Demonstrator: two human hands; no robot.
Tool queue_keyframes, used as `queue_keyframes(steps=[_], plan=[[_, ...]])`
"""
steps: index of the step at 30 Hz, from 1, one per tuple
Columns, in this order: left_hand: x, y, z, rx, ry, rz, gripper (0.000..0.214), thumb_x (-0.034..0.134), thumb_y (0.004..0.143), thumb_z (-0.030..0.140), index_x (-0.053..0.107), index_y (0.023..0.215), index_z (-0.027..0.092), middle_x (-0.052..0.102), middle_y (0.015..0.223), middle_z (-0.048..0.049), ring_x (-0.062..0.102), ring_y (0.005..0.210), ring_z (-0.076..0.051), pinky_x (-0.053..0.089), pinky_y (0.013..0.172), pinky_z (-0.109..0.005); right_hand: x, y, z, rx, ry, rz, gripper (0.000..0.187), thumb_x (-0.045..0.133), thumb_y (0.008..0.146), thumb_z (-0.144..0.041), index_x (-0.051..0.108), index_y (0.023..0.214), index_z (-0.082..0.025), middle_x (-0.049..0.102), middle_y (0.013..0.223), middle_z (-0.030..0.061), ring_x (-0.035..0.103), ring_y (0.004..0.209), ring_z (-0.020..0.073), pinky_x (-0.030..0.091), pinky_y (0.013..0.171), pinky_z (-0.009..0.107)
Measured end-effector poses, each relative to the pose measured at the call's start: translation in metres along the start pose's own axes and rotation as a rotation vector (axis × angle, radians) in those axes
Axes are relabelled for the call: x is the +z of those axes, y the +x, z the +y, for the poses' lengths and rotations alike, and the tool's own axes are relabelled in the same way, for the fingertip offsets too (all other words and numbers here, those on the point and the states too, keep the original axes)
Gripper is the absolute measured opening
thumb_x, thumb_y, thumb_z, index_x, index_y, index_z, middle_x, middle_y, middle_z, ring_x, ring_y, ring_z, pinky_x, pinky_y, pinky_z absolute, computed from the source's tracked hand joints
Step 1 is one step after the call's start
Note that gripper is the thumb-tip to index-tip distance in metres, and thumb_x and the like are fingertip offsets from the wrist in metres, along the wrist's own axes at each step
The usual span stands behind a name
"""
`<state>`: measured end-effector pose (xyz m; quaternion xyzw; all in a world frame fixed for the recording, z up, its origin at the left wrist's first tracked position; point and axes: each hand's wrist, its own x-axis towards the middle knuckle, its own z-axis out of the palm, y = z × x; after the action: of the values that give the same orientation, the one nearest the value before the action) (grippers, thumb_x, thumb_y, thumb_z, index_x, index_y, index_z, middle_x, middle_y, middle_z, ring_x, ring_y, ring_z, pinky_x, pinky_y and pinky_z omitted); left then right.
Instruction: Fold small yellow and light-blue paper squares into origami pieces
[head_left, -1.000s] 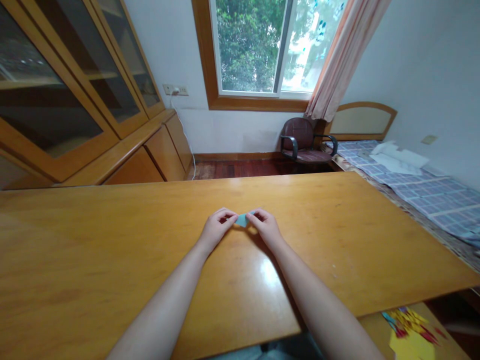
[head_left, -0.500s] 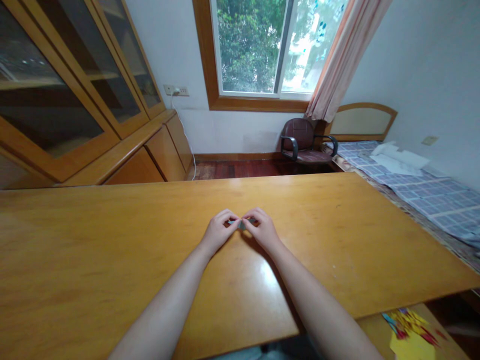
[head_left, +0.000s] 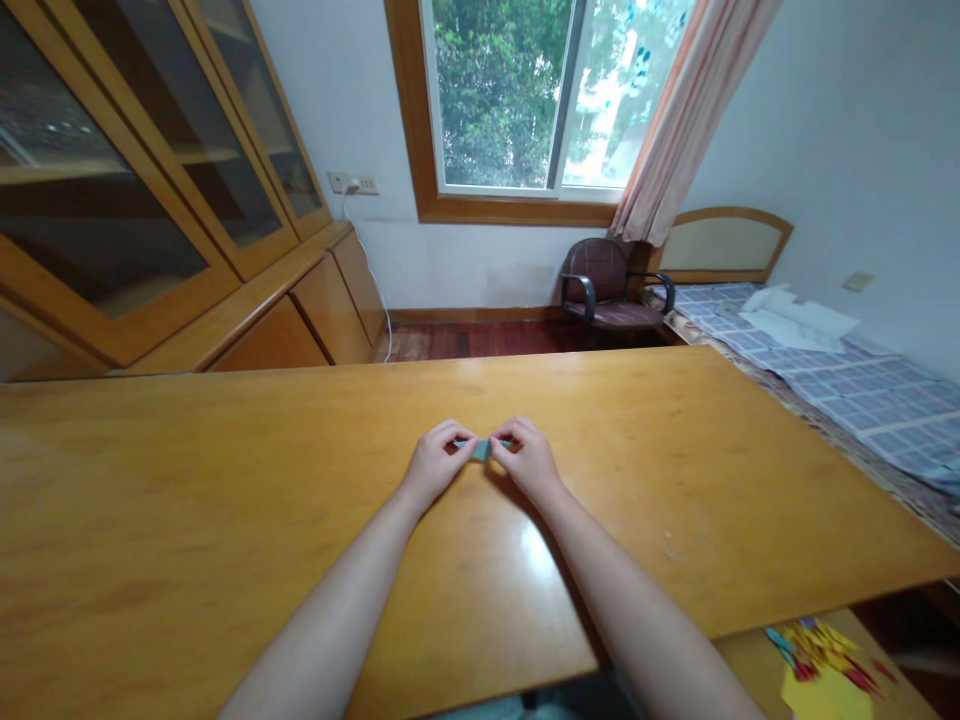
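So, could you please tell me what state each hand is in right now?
Left hand: closed, pinching the small blue-green piece from its left side.
Right hand: closed, pinching the same piece from its right side.

Before me is a bright window (head_left: 501, 100) with a pink curtain (head_left: 686, 145). A brown chair (head_left: 598, 268) stands just beside the bed (head_left: 862, 400) on my right; a glass-door cabinet (head_left: 234, 262) is on my left. The floor (head_left: 469, 341) is dark red.
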<state>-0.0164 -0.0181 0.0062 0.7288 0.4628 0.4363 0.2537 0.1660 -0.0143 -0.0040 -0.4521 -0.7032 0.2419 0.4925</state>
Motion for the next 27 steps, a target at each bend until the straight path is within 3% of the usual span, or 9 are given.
queue_keyframes(steps=[7,14,22,27], plan=[[-0.002,0.002,-0.004,-0.08,-0.052,0.068,0.019,0.061,0.084,0.032,0.067,0.072,0.019,0.065,0.076,-0.0026,0.06,0.073,-0.017,0.046,0.066,-0.026,-0.004,0.003,0.004,0.18,0.095,0.131,0.012,0.062,0.078,-0.027,0.064,0.069,-0.02,0.061,0.07,0.0014,0.056,0.066,0.0164,0.045,0.064,0.028],[-0.004,0.002,-0.007,-0.175,-0.098,0.13,0.019,0.062,0.082,0.034,0.067,0.072,0.019,0.066,0.076,-0.0017,0.061,0.074,-0.017,0.046,0.067,-0.026,-0.005,0.003,0.018,0.341,0.216,0.25,0.022,0.062,0.08,-0.039,0.066,0.075,-0.018,0.064,0.074,0.0025,0.059,0.072,0.0177,0.046,0.069,0.029],[-0.002,0.002,-0.008,-0.167,-0.152,0.109,0.02,0.063,0.082,0.036,0.068,0.074,0.019,0.065,0.077,-0.002,0.061,0.076,-0.017,0.046,0.068,-0.026,0.001,0.002,0.01,0.224,0.267,0.027,0.027,0.062,0.087,-0.044,0.071,0.087,-0.018,0.068,0.084,0.0045,0.062,0.076,0.0175,0.048,0.072,0.029],[-0.001,0.002,-0.012,-0.185,-0.139,0.14,0.02,0.062,0.083,0.036,0.068,0.074,0.019,0.066,0.078,-0.0017,0.062,0.076,-0.017,0.047,0.069,-0.026,-0.001,0.002,0.006,0.184,0.31,-0.017,0.038,0.046,0.095,-0.046,0.071,0.085,-0.02,0.071,0.086,0.0058,0.064,0.085,0.0198,0.048,0.08,0.031]])
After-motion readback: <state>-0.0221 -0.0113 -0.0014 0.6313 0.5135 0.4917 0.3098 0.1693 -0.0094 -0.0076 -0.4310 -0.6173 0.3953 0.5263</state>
